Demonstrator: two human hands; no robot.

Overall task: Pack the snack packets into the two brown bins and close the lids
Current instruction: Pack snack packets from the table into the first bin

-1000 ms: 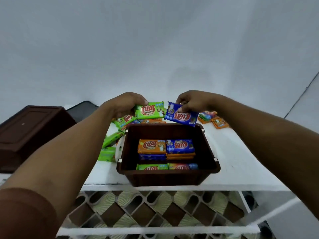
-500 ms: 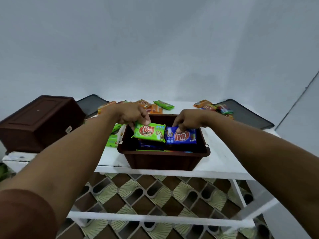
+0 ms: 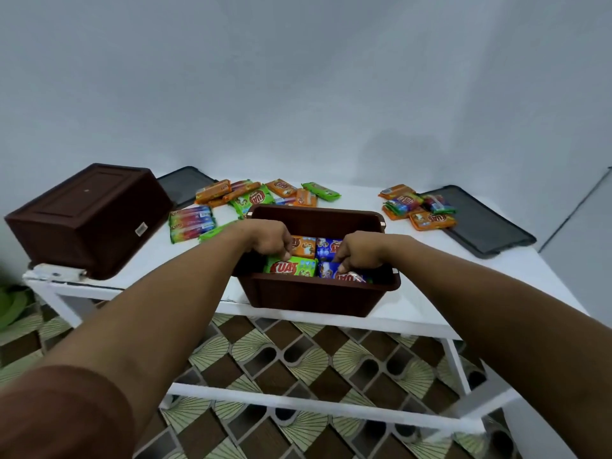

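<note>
A green packet (image 3: 289, 267) and a blue packet (image 3: 337, 274) sit side by side in the near row of the open brown bin (image 3: 318, 296). The person's left hand (image 3: 268, 241) curls its fingers over the green wrapper's far edge, and the right hand (image 3: 359, 251) pinches the blue one. Orange and blue packets fill the row behind them inside the bin.

The bin stands at the front edge of the white table (image 3: 430, 303), its near wall close to the drop. A hard push down or toward the body could slide or tip it off. The blue packet appears tilted against the bin's near wall, and left so it may ride above the rim and keep a lid from seating.

Loose packets (image 3: 255, 197) lie in heaps behind the bin and to its right, perhaps more than this bin takes. The second brown bin (image 3: 89, 217), left of the open bin, stands upside down and needs righting. Two dark lids (image 3: 480, 223) lie behind the bin, one to each side. The right one seems partly under packets, which could scatter if it is lifted.
</note>
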